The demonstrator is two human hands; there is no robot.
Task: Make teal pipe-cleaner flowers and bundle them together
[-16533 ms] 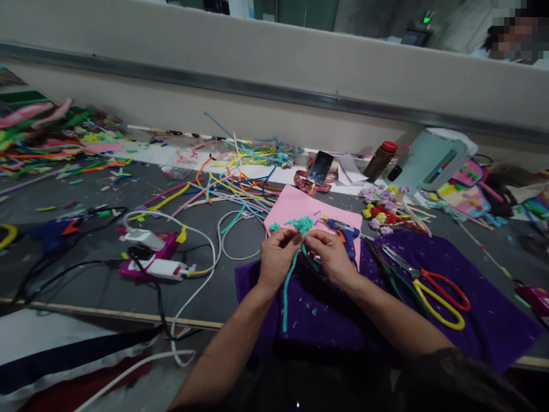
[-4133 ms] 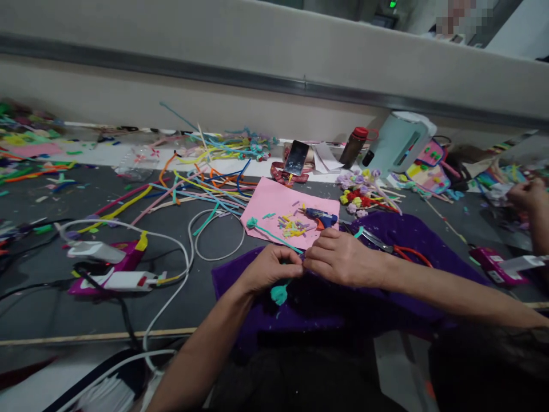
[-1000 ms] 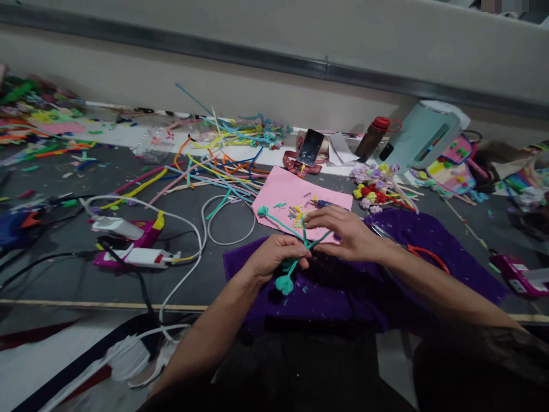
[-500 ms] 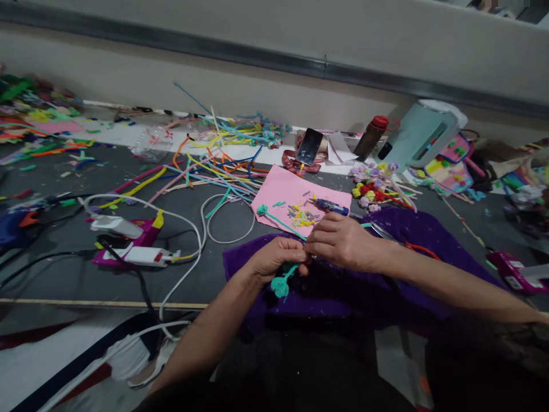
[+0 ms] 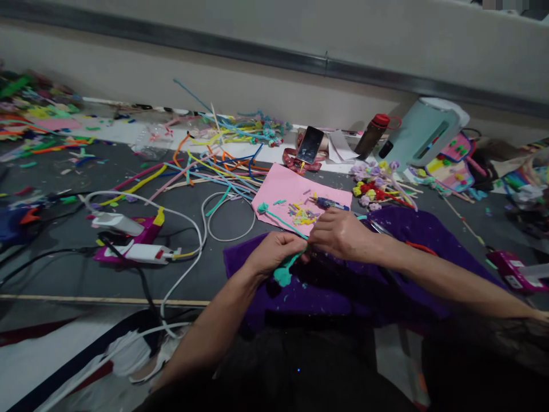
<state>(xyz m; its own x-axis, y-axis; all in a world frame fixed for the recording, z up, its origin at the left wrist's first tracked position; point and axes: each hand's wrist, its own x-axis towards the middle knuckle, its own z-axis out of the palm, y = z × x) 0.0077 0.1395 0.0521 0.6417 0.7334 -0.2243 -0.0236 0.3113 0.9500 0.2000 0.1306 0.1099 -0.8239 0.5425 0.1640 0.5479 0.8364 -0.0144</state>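
My left hand [image 5: 274,252] is closed in a pinch on a green pipe cleaner, whose fuzzy, flower-like end [image 5: 282,276] hangs below the fingers over a purple cloth [image 5: 240,254]. Pressed up against it, my right hand [image 5: 341,236] is also closed, its fingertips meeting the left ones on the green strand. What lies right between the fingertips is hidden. A second green pipe cleaner [image 5: 281,221], with a curled bud at its far end, runs from the pink sheet [image 5: 283,186] to the hands. Small cut bits [image 5: 300,216] and a blue-handled tool [image 5: 330,203] lie on that sheet.
At left, white plugs and cables sit on a magenta power strip [image 5: 150,234]. Loose pipe cleaners [image 5: 214,166] spread behind. Farther back are a phone [image 5: 310,144], a red-capped bottle [image 5: 372,137], a pale green container [image 5: 422,131] and finished flowers [image 5: 371,189]. Scissors [image 5: 381,229] rest on the cloth.
The flower-like green end has shifted slightly up and right. My right hand has moved a little upward, and the left fingers have drawn closer together.
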